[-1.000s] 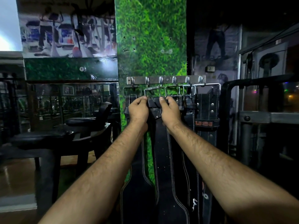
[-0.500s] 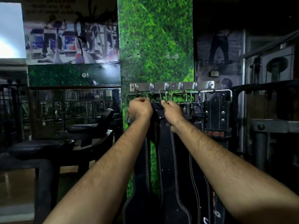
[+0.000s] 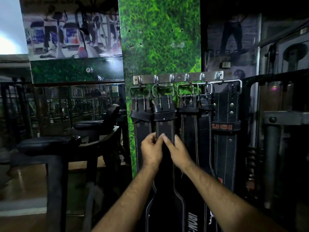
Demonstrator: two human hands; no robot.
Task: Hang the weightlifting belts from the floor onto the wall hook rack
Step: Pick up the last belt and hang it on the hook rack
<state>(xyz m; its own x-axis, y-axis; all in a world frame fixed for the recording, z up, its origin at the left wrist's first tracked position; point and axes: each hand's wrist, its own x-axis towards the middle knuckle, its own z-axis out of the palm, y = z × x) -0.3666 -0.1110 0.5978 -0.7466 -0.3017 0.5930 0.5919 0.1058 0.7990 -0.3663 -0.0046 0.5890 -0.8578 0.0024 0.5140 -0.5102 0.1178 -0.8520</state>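
Now both hands, left hand and right hand, pinch the second black stitched leather belt hanging from the steel wall hook rack; next likely releasing and checking the floor.

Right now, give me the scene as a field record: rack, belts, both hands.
rack: steel wall hook rack on green grass-print panel
belts: black leather weightlifting belts hang by their buckles, side by side
second belt from left: buckle on a hook, strap hanging straight down
rightmost belt: red USI lettering on its loop
left hand: fingers at second belt's strap
right hand: fingertips on same strap
grip: cannot tell
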